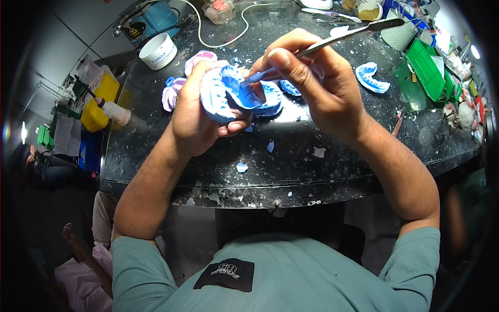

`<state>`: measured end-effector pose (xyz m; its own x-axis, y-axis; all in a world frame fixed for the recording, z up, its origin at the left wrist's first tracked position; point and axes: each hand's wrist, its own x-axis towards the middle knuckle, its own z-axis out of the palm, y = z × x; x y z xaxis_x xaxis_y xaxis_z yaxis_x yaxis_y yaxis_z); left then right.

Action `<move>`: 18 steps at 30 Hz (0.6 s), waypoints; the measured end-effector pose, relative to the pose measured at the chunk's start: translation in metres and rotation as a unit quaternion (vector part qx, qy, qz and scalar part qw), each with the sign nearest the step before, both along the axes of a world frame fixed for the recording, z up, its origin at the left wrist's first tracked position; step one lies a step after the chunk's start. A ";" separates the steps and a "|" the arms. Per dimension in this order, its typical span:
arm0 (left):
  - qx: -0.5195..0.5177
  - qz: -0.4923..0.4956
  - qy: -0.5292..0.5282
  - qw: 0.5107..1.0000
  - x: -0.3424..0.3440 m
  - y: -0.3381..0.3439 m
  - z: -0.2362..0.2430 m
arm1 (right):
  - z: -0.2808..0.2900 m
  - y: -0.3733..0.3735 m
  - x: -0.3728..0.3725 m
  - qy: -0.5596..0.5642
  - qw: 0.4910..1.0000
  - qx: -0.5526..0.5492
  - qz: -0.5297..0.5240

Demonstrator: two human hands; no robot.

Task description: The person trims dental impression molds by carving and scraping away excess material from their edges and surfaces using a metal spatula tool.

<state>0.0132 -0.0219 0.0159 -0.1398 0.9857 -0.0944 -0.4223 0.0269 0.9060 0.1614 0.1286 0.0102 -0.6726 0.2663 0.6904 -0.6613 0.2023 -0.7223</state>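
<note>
My left hand [189, 117] is wrapped round a blue dental impression [214, 99], its hollow turned toward my right side. Between thumb and fingers, my right hand [332, 93] grips a slim metal dental spatula [351, 34], one end pointing up and to the right. Its lower end, smeared blue, reaches into the impression's hollow and seems to touch the inner wall. Just behind the left hand are a pink-and-white dental piece [199, 58] and a purplish one [171, 94]. Another blue dental piece [272, 101] lies beyond the impression, partly hidden by it.
Blue scraps [241, 167] dot the black worktop [218, 171]. A blue arch-shaped impression [372, 78] rests at the right, near a green box [426, 65]. At the left stand a white tub [157, 51], a squeeze bottle [117, 113] and a yellow bin [104, 93]. A white cable [223, 44] curves behind.
</note>
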 end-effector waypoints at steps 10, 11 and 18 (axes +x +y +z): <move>0.009 0.007 -0.012 1.000 0.000 0.000 -0.003 | 0.000 0.000 -0.001 -0.002 0.978 0.187 -0.092; 0.005 0.008 -0.021 1.000 0.000 0.000 -0.002 | 0.000 0.001 -0.002 0.001 0.978 0.188 -0.093; 0.007 0.006 -0.027 1.000 0.000 0.001 -0.001 | -0.001 0.000 -0.002 0.018 0.983 0.159 -0.087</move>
